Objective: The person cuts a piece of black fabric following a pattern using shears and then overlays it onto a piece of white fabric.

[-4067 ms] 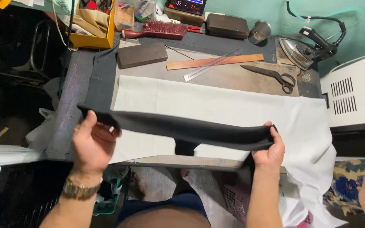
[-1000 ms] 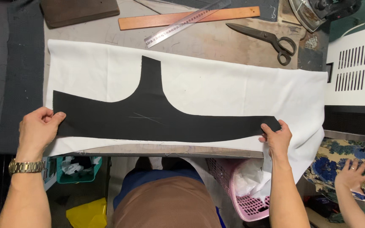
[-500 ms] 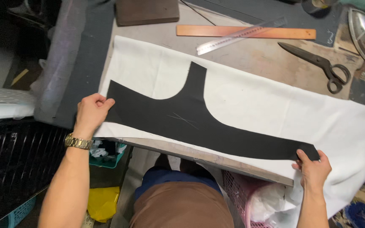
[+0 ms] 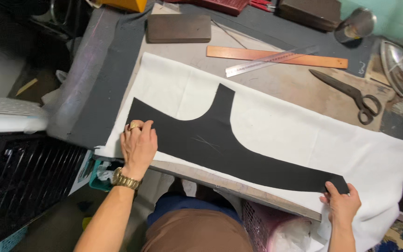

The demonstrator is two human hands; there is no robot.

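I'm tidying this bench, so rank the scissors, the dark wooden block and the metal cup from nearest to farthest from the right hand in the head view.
From the right hand, at the near right edge on the black fabric piece:
1. Scissors, above it on the table's right side.
2. Metal cup, farther back at the far right.
3. Dark wooden block, far back and well to the left.

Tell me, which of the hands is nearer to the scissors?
Right. The right hand rests on the black fabric piece's end, below the scissors; the left hand presses its far end.
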